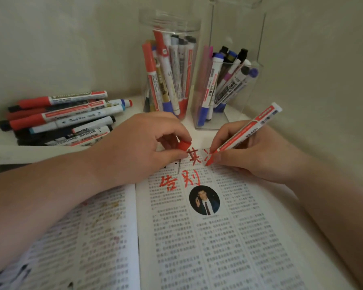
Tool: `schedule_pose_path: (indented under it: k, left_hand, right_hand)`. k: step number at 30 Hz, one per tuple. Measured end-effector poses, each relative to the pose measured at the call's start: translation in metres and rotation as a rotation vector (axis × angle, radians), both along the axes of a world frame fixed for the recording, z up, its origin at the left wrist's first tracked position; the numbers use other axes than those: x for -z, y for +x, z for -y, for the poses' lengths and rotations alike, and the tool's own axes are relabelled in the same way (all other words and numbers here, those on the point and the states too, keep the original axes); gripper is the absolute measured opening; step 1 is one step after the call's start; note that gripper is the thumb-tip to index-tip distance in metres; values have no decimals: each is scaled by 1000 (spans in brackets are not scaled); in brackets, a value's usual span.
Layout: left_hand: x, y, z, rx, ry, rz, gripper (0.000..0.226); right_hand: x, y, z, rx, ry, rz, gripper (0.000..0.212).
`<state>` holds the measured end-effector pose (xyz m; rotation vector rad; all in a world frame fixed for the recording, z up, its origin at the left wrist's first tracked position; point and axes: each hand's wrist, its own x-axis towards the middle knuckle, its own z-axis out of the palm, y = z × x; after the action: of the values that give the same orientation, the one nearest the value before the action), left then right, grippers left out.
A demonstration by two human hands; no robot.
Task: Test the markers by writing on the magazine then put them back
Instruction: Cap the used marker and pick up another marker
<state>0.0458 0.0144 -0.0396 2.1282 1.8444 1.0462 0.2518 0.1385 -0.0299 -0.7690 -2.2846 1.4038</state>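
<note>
red marker test on the mag

R hand (258, 151) fingers pinch red marker (245, 132), tip on open magazine (197, 237) w/ red writing. L hand (143, 147) pinches red cap (184, 145), resting on page.

Home study corner: white desk (200, 133), clear marker jars (170, 19), plain wall (50, 49).

A plain off-white back wall (61, 38) with a slightly rough finish meets the right wall (327, 59) in a corner behind the white table (197, 136). The light is dim and warm, brightest on the tabletop near that corner, while both walls sink into soft greyish shadow toward the edges.
</note>
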Motion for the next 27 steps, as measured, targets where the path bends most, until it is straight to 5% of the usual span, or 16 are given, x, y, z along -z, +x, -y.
schedule_pose_path:
  k: [5, 16, 27]
  left_hand:
    - [1, 2, 1, 12, -38, 112, 38]
    - [-1, 4, 2, -14, -54, -7, 33]
    - [1, 3, 1, -7, -72, -22, 32]
  right_hand:
    - [-3, -3, 1, -15, 35, 16, 11]
    - [-7, -3, 0, 74, 196, 144, 12]
    - [-3, -1, -1, 1, 96, 83, 9]
